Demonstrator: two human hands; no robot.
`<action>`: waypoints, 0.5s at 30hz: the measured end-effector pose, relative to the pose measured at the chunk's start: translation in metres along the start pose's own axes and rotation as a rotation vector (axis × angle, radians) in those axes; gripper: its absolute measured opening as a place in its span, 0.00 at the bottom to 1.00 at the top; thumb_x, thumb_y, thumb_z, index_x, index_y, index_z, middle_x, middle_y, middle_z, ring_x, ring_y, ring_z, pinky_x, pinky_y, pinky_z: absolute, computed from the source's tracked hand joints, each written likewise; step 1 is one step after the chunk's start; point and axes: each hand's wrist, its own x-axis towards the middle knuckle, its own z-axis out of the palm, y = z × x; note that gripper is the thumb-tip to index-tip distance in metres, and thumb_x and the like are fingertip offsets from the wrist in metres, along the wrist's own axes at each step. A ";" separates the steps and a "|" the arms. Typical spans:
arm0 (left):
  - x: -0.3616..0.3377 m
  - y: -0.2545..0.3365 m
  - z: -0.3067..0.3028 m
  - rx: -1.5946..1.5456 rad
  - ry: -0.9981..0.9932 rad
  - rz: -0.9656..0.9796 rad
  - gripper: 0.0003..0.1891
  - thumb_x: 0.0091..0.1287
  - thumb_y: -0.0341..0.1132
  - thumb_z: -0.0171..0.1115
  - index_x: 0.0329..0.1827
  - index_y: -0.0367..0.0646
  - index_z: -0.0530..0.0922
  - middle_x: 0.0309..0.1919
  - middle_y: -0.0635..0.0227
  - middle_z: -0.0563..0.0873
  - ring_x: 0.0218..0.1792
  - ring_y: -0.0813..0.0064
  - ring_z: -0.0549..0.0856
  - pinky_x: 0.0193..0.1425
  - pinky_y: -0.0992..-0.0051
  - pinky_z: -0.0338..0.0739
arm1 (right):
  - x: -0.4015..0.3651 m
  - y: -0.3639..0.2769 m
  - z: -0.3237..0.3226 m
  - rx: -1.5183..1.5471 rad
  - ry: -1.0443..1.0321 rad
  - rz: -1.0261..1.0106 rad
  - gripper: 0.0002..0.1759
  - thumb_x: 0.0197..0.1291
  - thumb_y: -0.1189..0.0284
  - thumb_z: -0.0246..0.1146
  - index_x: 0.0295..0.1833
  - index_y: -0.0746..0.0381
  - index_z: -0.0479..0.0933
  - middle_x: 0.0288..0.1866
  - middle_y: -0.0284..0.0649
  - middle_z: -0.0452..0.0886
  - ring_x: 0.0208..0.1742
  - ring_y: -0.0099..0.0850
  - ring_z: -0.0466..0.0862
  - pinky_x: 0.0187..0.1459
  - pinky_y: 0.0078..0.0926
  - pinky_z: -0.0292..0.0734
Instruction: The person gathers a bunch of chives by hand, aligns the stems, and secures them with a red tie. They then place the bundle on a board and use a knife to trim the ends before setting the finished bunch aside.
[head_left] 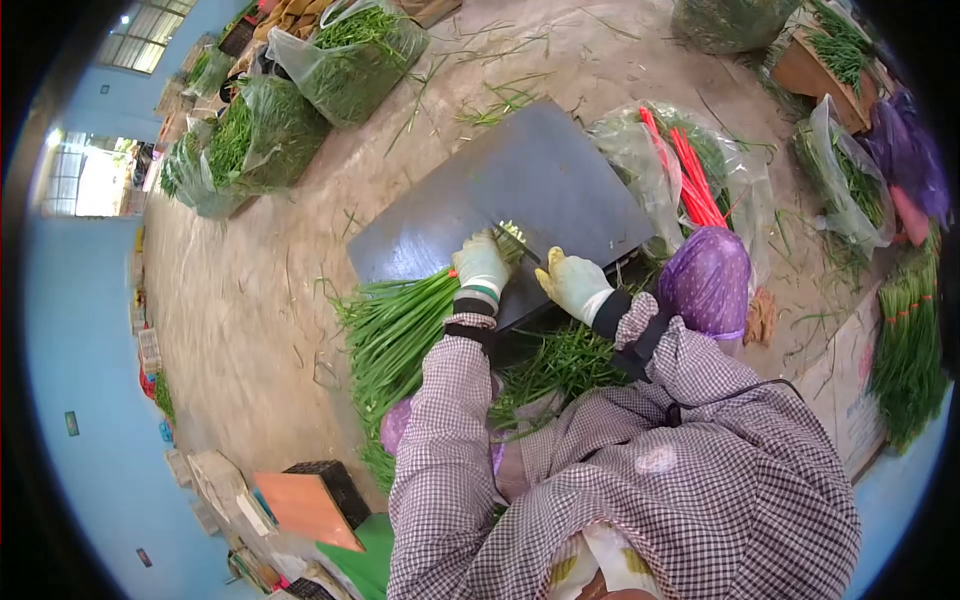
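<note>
My left hand, in a pale glove, is closed around a bunch of long green stalks, which look like garlic chives. Their pale cut ends poke out past my fingers over a dark grey board. A red band shows at my left wrist side of the bunch. My right hand, gloved too, grips what looks like a knife; its thin dark blade points toward the stalk ends. Its handle is hidden in my fingers. Loose green trimmings lie below the board, near my lap.
Red ties lie on a clear plastic bag right of the board. Bags of greens stand at the upper left. Banded bundles lie at far right, near a purple bag. Scattered stalks litter the floor.
</note>
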 end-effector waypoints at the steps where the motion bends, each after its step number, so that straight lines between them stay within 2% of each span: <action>1: 0.000 -0.001 0.001 0.008 0.007 0.002 0.33 0.53 0.53 0.78 0.58 0.45 0.78 0.53 0.61 0.85 0.58 0.61 0.84 0.59 0.57 0.80 | 0.008 0.001 0.007 0.040 0.048 -0.045 0.21 0.70 0.57 0.58 0.50 0.67 0.76 0.35 0.56 0.87 0.39 0.54 0.87 0.42 0.50 0.83; 3: -0.003 0.000 0.001 0.055 0.014 0.013 0.33 0.53 0.53 0.78 0.57 0.44 0.78 0.52 0.60 0.86 0.57 0.60 0.85 0.59 0.58 0.81 | 0.036 0.001 0.026 0.120 0.148 -0.129 0.21 0.70 0.57 0.58 0.48 0.68 0.76 0.33 0.58 0.86 0.38 0.56 0.87 0.41 0.53 0.82; 5: 0.002 -0.006 0.007 -0.005 0.007 -0.016 0.32 0.53 0.53 0.78 0.56 0.44 0.79 0.51 0.60 0.86 0.56 0.59 0.85 0.58 0.58 0.81 | 0.054 -0.013 0.021 0.116 0.064 -0.027 0.22 0.69 0.56 0.58 0.48 0.68 0.76 0.36 0.58 0.86 0.40 0.56 0.87 0.43 0.53 0.83; 7: 0.000 -0.003 0.002 -0.066 -0.018 -0.014 0.29 0.54 0.51 0.77 0.54 0.43 0.80 0.50 0.57 0.87 0.55 0.57 0.86 0.57 0.58 0.81 | 0.041 -0.013 0.016 0.137 0.055 -0.004 0.22 0.69 0.57 0.57 0.49 0.68 0.76 0.37 0.58 0.86 0.40 0.56 0.87 0.44 0.52 0.83; 8: 0.004 -0.006 0.011 -0.135 0.049 -0.026 0.27 0.56 0.51 0.75 0.52 0.43 0.81 0.48 0.55 0.88 0.52 0.55 0.88 0.55 0.57 0.82 | 0.027 -0.011 0.012 0.198 0.120 -0.024 0.22 0.68 0.57 0.57 0.50 0.68 0.76 0.36 0.58 0.86 0.39 0.56 0.87 0.43 0.53 0.83; 9: -0.001 -0.002 0.001 -0.124 0.025 -0.002 0.26 0.59 0.51 0.72 0.55 0.44 0.82 0.48 0.54 0.89 0.49 0.55 0.89 0.53 0.58 0.83 | 0.014 -0.011 0.005 0.152 0.101 -0.016 0.17 0.68 0.61 0.56 0.46 0.64 0.79 0.34 0.55 0.86 0.38 0.53 0.88 0.41 0.51 0.83; 10: 0.005 0.000 0.002 -0.089 -0.058 0.070 0.26 0.64 0.53 0.67 0.60 0.47 0.81 0.53 0.55 0.88 0.48 0.56 0.90 0.52 0.58 0.84 | 0.018 0.012 0.024 -0.279 0.033 -0.387 0.13 0.67 0.65 0.55 0.42 0.60 0.82 0.36 0.50 0.87 0.35 0.49 0.88 0.39 0.49 0.84; 11: -0.005 0.003 -0.010 -0.145 0.022 0.168 0.24 0.68 0.52 0.62 0.63 0.51 0.81 0.55 0.57 0.88 0.49 0.58 0.90 0.51 0.58 0.84 | 0.010 0.001 0.007 -0.190 -0.052 -0.323 0.13 0.67 0.68 0.54 0.40 0.57 0.85 0.41 0.46 0.88 0.37 0.46 0.89 0.38 0.47 0.84; 12: -0.006 0.006 -0.012 -0.173 0.035 0.201 0.23 0.67 0.52 0.64 0.60 0.50 0.83 0.53 0.57 0.89 0.49 0.57 0.90 0.51 0.58 0.84 | 0.012 -0.004 0.010 -0.097 -0.060 -0.180 0.15 0.68 0.66 0.54 0.47 0.58 0.85 0.47 0.49 0.87 0.43 0.48 0.89 0.44 0.47 0.84; 13: -0.006 0.007 -0.017 -0.188 0.028 0.170 0.23 0.65 0.52 0.66 0.57 0.49 0.84 0.51 0.57 0.89 0.49 0.56 0.90 0.51 0.58 0.84 | 0.001 -0.021 -0.025 0.140 -0.073 -0.066 0.17 0.69 0.63 0.54 0.51 0.59 0.84 0.50 0.52 0.86 0.48 0.49 0.88 0.52 0.46 0.82; 14: -0.006 0.009 -0.015 -0.187 0.008 0.116 0.22 0.63 0.52 0.69 0.54 0.48 0.85 0.49 0.57 0.90 0.49 0.55 0.90 0.51 0.59 0.84 | 0.021 -0.016 -0.010 0.185 -0.170 -0.007 0.22 0.69 0.62 0.51 0.61 0.57 0.80 0.57 0.52 0.85 0.55 0.50 0.86 0.57 0.47 0.79; 15: -0.009 0.009 -0.017 -0.177 -0.024 0.061 0.21 0.62 0.51 0.71 0.51 0.47 0.86 0.48 0.57 0.90 0.49 0.54 0.90 0.51 0.59 0.84 | 0.024 -0.020 -0.017 0.256 -0.165 -0.028 0.22 0.69 0.62 0.51 0.61 0.59 0.80 0.56 0.52 0.86 0.56 0.49 0.86 0.57 0.46 0.80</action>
